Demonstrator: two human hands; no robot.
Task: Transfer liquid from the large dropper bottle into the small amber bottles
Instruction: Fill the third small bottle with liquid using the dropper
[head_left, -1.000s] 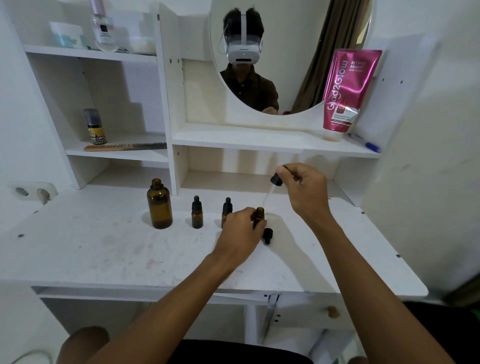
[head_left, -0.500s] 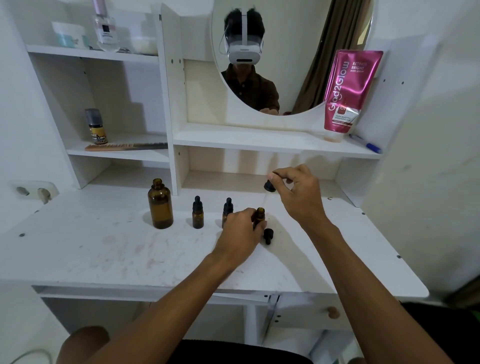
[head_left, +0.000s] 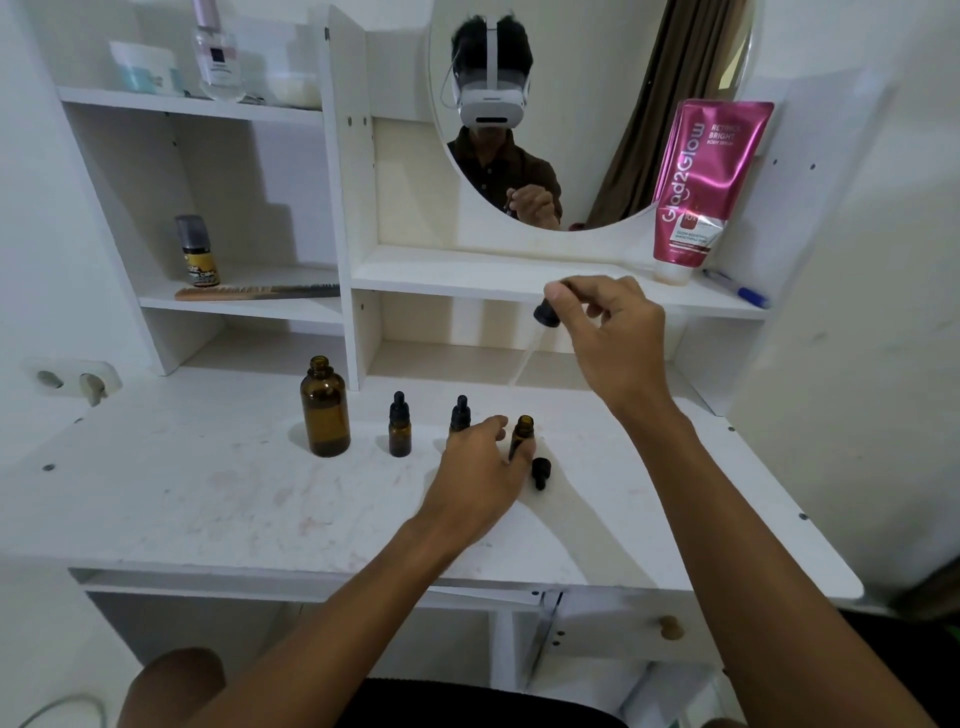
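Pink tube stands on the shelf under the round mirror, blue pen just beside. Left shelf: comb, small yellow-labelled bottle.

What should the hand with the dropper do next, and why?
Probably carry the dropper left and dip it into the big brown bottle: the right hand holds it high above the small open bottle, its glass tube looks empty, and the big one stands uncapped.

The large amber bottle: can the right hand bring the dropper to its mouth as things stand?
Probably yes. The large amber bottle stands uncapped with nothing over its mouth, and the right hand holds the dropper high enough to pass above the two capped small bottles.
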